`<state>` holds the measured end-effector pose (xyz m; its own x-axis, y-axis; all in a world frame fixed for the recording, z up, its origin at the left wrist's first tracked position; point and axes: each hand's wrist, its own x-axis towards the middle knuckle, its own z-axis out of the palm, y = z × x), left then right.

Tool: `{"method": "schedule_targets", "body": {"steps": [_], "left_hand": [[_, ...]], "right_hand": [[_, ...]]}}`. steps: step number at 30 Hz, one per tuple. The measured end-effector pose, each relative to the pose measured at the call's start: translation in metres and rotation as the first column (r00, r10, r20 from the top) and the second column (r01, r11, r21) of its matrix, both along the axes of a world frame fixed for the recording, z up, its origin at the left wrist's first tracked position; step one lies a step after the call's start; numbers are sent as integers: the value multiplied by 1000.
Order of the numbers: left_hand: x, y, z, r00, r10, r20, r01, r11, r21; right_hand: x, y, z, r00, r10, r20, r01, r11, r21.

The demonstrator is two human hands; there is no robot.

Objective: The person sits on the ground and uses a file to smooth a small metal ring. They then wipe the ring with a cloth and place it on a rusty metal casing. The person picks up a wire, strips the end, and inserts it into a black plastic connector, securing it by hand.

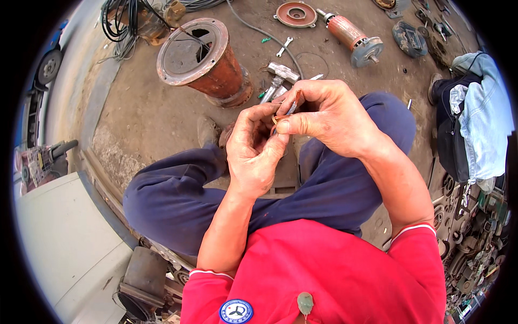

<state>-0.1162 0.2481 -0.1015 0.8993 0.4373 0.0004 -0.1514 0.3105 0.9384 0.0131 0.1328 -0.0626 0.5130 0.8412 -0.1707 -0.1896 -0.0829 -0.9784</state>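
Note:
Both hands meet above my bent knees, thumbs and fingers pinched together around thin copper wire (297, 96). My left hand (250, 151) grips the wire from the left, its thumb and index finger pressed close; the other fingers curl in behind. My right hand (337, 119) pinches it between thumb and fingers, with a reddish-brown end poking up between them. A short yellowish piece (276, 119) shows at the left fingertips, too small to name. Most of the wire's length is hidden by my fingers.
Beyond my hands stands an orange-red motor housing (233, 81) with a grey flange. A hammer (284, 71), an open-end wrench (284, 47), a rotor (345, 31) and a round cover (296, 13) lie on the dirt ground. Clothing (483, 108) hangs at right above many metal parts.

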Motion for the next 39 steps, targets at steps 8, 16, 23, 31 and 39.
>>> {"method": "schedule_targets", "body": {"steps": [8, 16, 23, 31, 39], "left_hand": [[3, 3, -1, 998, 5, 60, 4, 989, -145], [9, 3, -12, 998, 41, -51, -44, 998, -42], [6, 8, -20, 984, 146, -99, -67, 830, 554], [5, 8, -5, 999, 33, -6, -23, 804, 594], [-9, -7, -1, 996, -51, -74, 72, 945, 318]], "right_hand": [[-1, 1, 10, 999, -34, -10, 33, 998, -54], [2, 3, 9, 978, -206, -12, 207, 978, 20], [-3, 2, 3, 984, -104, 143, 91, 991, 96], [-6, 6, 9, 966, -260, -1, 258, 959, 120], [1, -3, 24, 947, -29, 320, 50, 997, -58]]}}
